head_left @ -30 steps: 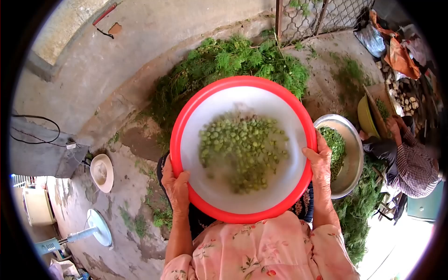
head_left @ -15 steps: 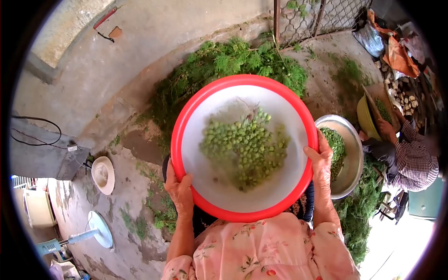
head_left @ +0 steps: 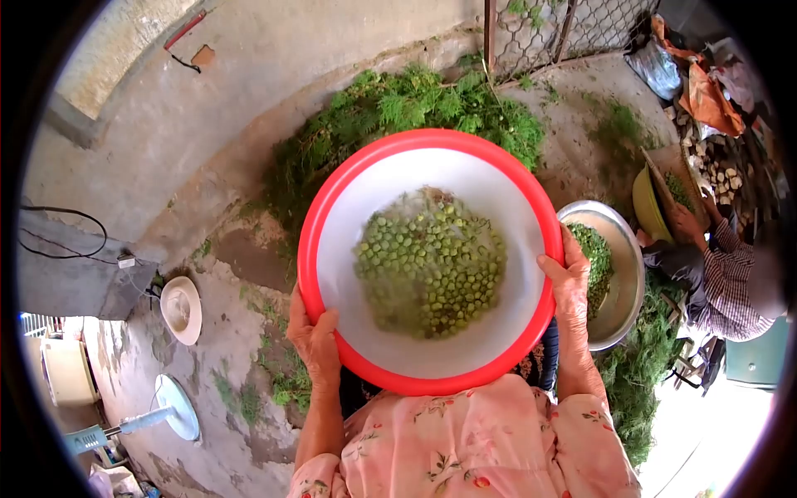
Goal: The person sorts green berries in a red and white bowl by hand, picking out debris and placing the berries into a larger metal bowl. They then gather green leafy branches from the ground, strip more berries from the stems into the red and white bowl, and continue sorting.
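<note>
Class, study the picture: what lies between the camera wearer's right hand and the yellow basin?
Between the right hand and the yellow basin lies a round metal bowl, partly filled with green pieces. The head view shows this.

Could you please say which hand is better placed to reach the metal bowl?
Probably the right hand: it grips the red-rimmed basin beside the metal bowl, while the left hand holds the far side.

Your left hand (head_left: 316,342) and right hand (head_left: 567,278) grip opposite sides of the red-rimmed white basin (head_left: 358,189), your thumbs over its rim. Small green pods (head_left: 444,274) lie inside, partly blurred. Just beside your right hand sits a metal bowl (head_left: 624,282) holding chopped-looking greens (head_left: 594,264).
</note>
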### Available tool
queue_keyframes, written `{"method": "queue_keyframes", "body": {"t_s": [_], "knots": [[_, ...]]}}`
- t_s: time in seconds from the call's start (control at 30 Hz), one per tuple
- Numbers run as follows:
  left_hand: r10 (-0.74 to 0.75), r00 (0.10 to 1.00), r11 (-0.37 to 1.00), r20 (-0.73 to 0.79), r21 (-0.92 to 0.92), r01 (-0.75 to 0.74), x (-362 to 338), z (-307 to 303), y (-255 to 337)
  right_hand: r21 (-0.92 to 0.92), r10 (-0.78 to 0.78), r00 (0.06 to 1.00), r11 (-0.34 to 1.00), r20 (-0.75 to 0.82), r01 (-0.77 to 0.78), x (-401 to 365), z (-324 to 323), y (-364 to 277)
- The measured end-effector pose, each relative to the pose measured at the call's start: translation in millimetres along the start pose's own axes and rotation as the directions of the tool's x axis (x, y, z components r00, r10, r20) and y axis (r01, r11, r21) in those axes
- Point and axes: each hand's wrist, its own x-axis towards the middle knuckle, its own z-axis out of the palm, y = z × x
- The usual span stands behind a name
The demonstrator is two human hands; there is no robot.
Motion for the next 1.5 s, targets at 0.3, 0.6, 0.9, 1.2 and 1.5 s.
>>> {"method": "queue_keyframes", "body": {"t_s": [0.3,0.6,0.9,1.2,1.5], "knots": [[0.020,1.000,0.987,-0.009,0.157,-0.018,-5,3,-3,-0.779,-0.548,0.828,0.467,0.116,0.418,-2,18,-19],[0.023,1.000,0.989,-0.018,0.145,-0.020,-7,2,-6,-0.694,-0.254,0.872,0.529,0.420,0.488,20,56,10],[0.009,0.999,0.993,-0.040,0.121,-0.004,-6,-3,-16,-0.850,0.157,0.848,0.256,0.506,0.460,1,88,33],[0.004,0.999,0.999,-0.054,0.049,-0.002,-5,1,-18,-0.768,0.041,0.823,0.389,0.567,0.509,21,98,21],[0.012,0.999,0.999,-0.038,0.041,-0.010,-4,2,-20,-0.807,-0.022,0.856,0.322,0.517,0.496,51,116,29]]}}
